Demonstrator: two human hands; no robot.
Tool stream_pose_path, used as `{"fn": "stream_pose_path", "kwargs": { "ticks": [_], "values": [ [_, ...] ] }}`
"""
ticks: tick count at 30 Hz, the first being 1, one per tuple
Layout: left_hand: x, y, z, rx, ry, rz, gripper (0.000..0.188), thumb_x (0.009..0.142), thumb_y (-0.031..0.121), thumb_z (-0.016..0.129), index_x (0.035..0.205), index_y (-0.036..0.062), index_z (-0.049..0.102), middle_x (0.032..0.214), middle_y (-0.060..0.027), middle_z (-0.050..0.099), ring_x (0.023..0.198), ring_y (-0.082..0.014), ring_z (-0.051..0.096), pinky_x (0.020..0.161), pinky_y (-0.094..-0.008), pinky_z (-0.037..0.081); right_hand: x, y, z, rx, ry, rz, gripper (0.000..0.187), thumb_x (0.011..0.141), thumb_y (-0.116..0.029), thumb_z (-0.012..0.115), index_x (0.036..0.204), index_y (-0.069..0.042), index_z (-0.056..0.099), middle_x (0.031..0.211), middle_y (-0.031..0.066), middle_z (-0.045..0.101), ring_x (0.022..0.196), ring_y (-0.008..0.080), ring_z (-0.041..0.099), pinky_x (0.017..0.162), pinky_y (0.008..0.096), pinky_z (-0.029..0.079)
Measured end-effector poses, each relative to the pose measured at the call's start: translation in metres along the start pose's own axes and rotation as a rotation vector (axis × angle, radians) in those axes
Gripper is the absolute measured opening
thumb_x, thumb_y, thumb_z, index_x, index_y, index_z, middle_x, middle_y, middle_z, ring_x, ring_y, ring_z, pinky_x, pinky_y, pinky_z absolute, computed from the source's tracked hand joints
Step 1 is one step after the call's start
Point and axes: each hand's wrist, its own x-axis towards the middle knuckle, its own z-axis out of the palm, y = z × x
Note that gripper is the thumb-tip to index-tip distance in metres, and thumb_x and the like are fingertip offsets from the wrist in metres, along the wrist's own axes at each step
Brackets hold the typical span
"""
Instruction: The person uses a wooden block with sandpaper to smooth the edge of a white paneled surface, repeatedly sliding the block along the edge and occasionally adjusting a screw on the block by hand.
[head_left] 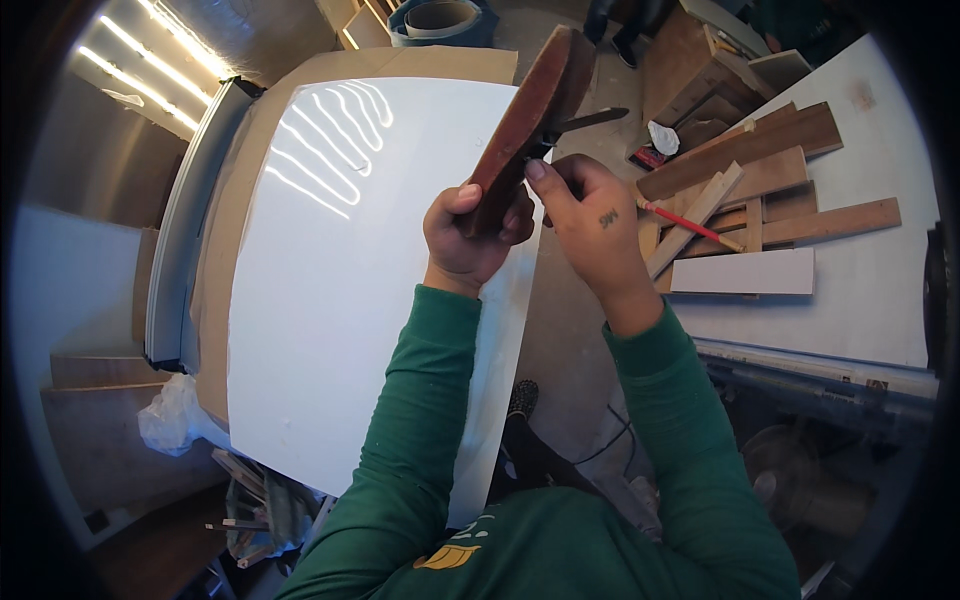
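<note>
A reddish-brown wooden hand plane (520,115) is raised over the right edge of the white panel, tilted with its far end up and to the right. My left hand (470,232) wraps round its near end, thumb on the side facing left. A dark flat blade (594,120) juts out to the right from the plane's middle. Just below that blade, my right hand (590,215) is closed, its thumb and bent fingers pinching at the dark fitting on the plane's side. What exactly those fingertips grip is partly hidden.
A glossy white panel (370,290) lies on brown board (430,63) to the left. On the right, a white-topped table (850,325) bears several wood offcuts (740,170), a red pencil-like stick (695,225) and a white block (743,272). A plastic bag (172,415) hangs lower left.
</note>
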Motion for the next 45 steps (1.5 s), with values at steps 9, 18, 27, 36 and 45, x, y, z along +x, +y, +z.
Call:
{"fn": "stream_pose_path", "kwargs": {
  "ticks": [9,18,27,36,45],
  "values": [
    [0.002,0.002,0.000,0.015,-0.054,0.014,0.069,0.084,0.042,0.058,0.133,-0.0057,0.055,0.071,-0.0059,0.053,0.062,-0.0161,0.046,0.058,-0.0304,0.037,-0.007,0.005,-0.008,0.357,-0.155,-0.025,0.015,0.098,-0.012,0.059,0.090,0.001,0.062,0.073,0.0035,0.066,0.060,0.0100,0.058,0.057,0.0269,0.047],
    [0.005,0.002,0.000,0.037,-0.069,0.018,0.069,0.085,0.043,0.056,0.133,-0.0076,0.054,0.067,-0.0057,0.049,0.059,-0.0164,0.042,0.058,-0.0298,0.035,-0.032,-0.002,-0.067,-0.302,-0.172,0.071,0.023,0.098,-0.018,0.063,0.083,-0.001,0.059,0.075,0.0039,0.058,0.068,0.0082,0.050,0.062,0.0257,0.040],
    [0.005,-0.005,-0.002,0.078,-0.018,0.057,0.074,0.080,0.043,0.062,0.137,-0.0043,0.054,0.076,-0.0061,0.053,0.066,-0.0143,0.047,0.059,-0.0279,0.039,-0.025,0.017,-0.014,-0.381,-0.017,-0.294,0.051,0.092,-0.012,0.066,0.139,0.002,0.052,0.112,0.0171,0.055,0.090,0.0287,0.062,0.079,0.0398,0.052],
    [0.003,-0.005,0.014,0.495,0.107,0.114,0.087,0.070,0.018,0.079,0.147,-0.0059,0.046,0.131,-0.0134,0.062,0.118,-0.0211,0.062,0.105,-0.0336,0.047,-0.016,0.056,0.001,-0.115,-0.034,-0.227,0.055,0.089,0.001,0.054,0.143,0.005,0.047,0.123,0.0168,0.055,0.101,0.0273,0.063,0.083,0.0406,0.055],
    [0.004,-0.015,0.016,0.927,0.112,0.331,0.072,0.074,0.015,0.082,0.139,-0.0023,0.057,0.119,-0.0138,0.069,0.108,-0.0184,0.067,0.096,-0.0328,0.053,0.001,0.064,-0.022,0.978,-0.160,0.223,0.053,0.090,0.002,0.048,0.143,0.000,0.051,0.125,0.0107,0.063,0.109,0.0192,0.062,0.096,0.0353,0.050]
  ]
}}
